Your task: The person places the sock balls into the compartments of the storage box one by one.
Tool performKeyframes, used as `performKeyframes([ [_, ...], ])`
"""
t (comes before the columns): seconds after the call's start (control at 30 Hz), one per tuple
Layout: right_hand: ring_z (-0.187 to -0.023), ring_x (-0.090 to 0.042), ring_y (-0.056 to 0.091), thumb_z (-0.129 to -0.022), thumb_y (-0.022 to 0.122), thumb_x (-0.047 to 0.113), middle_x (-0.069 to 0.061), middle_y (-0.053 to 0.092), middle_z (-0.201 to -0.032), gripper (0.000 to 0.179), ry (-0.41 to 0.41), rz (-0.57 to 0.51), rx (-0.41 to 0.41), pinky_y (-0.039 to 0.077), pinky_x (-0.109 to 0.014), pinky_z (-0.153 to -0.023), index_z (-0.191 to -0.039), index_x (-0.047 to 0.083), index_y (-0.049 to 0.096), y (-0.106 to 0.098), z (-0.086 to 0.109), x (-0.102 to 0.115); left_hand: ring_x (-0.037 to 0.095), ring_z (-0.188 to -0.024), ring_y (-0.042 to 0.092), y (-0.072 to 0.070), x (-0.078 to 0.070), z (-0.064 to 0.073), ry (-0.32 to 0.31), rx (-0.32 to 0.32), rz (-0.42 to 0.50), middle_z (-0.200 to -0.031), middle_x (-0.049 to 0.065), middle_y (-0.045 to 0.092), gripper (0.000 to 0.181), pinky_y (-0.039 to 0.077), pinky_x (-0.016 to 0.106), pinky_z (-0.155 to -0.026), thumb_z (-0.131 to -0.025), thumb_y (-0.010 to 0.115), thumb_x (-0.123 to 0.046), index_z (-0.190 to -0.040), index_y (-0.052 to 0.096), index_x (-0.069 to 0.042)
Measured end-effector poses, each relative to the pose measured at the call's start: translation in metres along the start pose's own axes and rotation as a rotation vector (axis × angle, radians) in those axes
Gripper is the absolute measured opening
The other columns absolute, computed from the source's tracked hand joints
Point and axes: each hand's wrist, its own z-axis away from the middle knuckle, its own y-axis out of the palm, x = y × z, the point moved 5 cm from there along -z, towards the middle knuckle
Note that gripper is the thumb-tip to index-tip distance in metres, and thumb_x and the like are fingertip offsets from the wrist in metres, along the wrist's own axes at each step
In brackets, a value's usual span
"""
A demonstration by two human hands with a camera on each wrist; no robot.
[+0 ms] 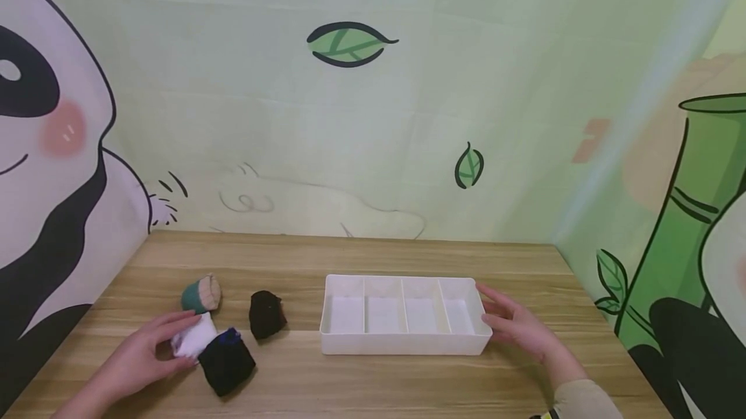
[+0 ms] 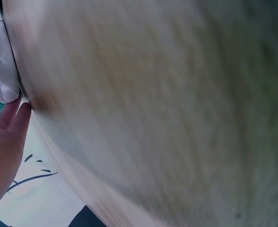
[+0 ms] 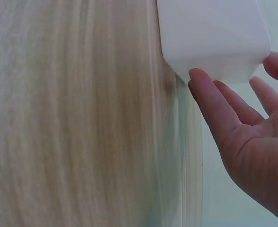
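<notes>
Left hand: thumb and fingers, partly closed, pinch the white cloth roll, which lies between their tips on the wooden table, beside a black bundle. Right hand: fingers spread and nearly straight, tips touching the right end of the white divided box.

no lettering, label or number can be read.

White cloth roll pinched in left fingers, black roll just beside, green-beige roll behind, second black roll near. White four-compartment box upright on table, right fingers touching end.
</notes>
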Motion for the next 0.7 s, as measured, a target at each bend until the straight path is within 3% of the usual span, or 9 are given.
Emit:
performKeyframes([
  [0.13,-0.128,-0.037,0.047,-0.099,0.061,0.013,-0.040,0.024,-0.150,0.072,0.003,-0.001,-0.008,0.051,-0.046,-0.094,-0.155,0.001,0.019,-0.0002,-0.0002,-0.0008,0.045,-0.112,0.057,-0.0007,0.0021,0.0005,-0.018,0.020,0.012,-0.126,0.021,0.060,0.064,0.045,0.064,-0.087,-0.066,0.091,-0.020,-0.124,0.068,-0.005],
  [0.5,-0.129,-0.040,0.045,-0.098,0.062,0.013,-0.040,0.024,-0.149,0.072,0.016,0.003,-0.020,0.051,-0.046,-0.095,-0.156,0.002,0.019,0.0008,0.0003,0.0000,0.043,-0.107,0.059,-0.0016,0.0007,0.0015,-0.028,-0.006,0.016,-0.119,0.021,0.062,0.065,0.047,0.061,-0.085,-0.066,0.093,-0.027,-0.121,0.069,-0.004],
  [0.7,-0.130,-0.041,0.044,-0.098,0.061,0.013,-0.040,0.023,-0.150,0.072,0.025,0.002,-0.027,0.050,-0.046,-0.095,-0.156,0.002,0.019,0.0003,0.0001,-0.0003,0.045,-0.108,0.059,-0.0004,-0.0006,-0.0011,-0.041,0.018,0.029,-0.120,0.025,0.062,0.063,0.046,0.064,-0.086,-0.067,0.092,-0.024,-0.121,0.069,-0.004],
])
